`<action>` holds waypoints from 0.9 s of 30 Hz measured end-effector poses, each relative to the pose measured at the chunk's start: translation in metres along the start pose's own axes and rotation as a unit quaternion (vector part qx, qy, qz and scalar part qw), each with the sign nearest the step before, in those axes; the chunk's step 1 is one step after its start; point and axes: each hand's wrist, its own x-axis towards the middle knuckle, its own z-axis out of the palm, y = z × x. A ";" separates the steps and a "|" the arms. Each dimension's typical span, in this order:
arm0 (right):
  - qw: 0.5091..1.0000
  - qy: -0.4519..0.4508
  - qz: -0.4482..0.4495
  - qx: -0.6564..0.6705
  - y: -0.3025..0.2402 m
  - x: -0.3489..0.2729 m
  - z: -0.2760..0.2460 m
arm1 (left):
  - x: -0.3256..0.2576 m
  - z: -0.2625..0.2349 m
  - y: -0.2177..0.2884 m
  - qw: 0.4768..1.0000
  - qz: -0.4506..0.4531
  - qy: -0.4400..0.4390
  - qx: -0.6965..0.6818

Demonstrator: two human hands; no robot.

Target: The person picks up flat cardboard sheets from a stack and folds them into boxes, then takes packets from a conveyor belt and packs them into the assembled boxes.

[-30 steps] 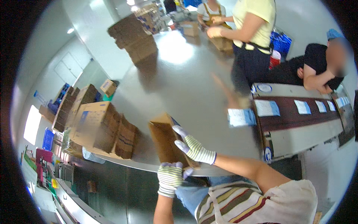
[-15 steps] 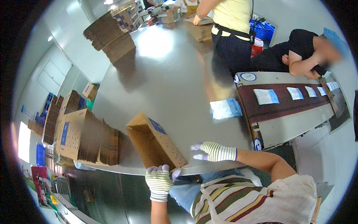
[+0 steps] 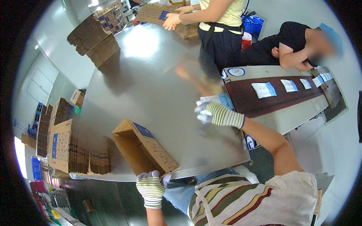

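Observation:
An open brown cardboard box (image 3: 145,148) with blue print lies on its side on the shiny steel table (image 3: 151,83), its open end facing the far left. My left hand (image 3: 151,185), in a striped glove, grips the box's near end at the table's front edge. My right hand (image 3: 217,114), gloved the same way, is stretched out to the right of the box. Its spread fingers touch a white and blue packet (image 3: 215,99) that lies on the table beside the conveyor.
Flat cartons are stacked at the left (image 3: 64,147) and far back (image 3: 96,34). A dark conveyor belt (image 3: 279,90) at right carries several white packets. A person in a yellow top (image 3: 220,15) handles a carton; another in black (image 3: 290,41) leans on the conveyor.
My right hand has left the box and moved up and to the right, onto the packet by the conveyor. My left hand stays on the box's near end.

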 end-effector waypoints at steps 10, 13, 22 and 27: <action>0.958 -0.146 0.245 -0.024 0.105 0.019 -0.086 | 0.000 0.008 -0.003 1.000 0.001 -0.008 -0.023; 0.933 -0.261 0.238 -0.062 0.115 0.036 -0.097 | -0.001 0.007 -0.004 1.000 -0.004 -0.014 -0.026; 0.829 -0.532 0.135 -0.109 0.135 0.061 -0.042 | 0.006 0.003 -0.003 0.999 0.005 -0.018 -0.027; 0.839 -0.472 0.145 -0.227 0.024 0.041 -0.008 | -0.003 -0.001 -0.006 0.999 -0.019 -0.026 -0.028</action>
